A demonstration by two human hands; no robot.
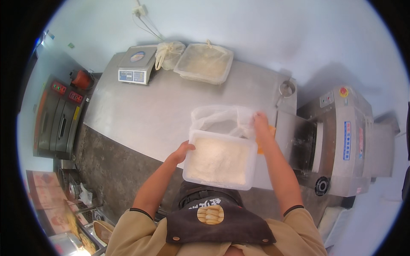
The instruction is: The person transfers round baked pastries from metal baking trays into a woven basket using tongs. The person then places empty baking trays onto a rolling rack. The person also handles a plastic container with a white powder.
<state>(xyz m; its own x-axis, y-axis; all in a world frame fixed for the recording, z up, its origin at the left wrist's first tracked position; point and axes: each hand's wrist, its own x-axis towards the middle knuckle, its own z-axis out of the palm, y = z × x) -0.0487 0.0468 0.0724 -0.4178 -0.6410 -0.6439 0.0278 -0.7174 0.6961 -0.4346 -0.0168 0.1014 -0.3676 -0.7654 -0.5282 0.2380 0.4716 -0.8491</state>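
A translucent plastic tub (253,170) of pale, flour-like powder (218,160) is held in front of my body, over the table's near edge. My left hand (183,152) is closed on its left wall, near the far left corner. Just beyond the tub, a thin whitish plastic bag (244,119) lies with its mouth spread wide. My right hand (260,122) pinches the right side of that bag. Whether a second container sits inside the bag, I cannot tell. Something yellow (272,130) shows partly behind my right wrist.
On the metal table (141,113), a scale (136,64), a tied bag (170,53) and a lidded plastic tub (205,64) stand along the back. A round metal ring (287,88) lies at the right, beside a steel machine (335,141). An oven (60,121) stands far left.
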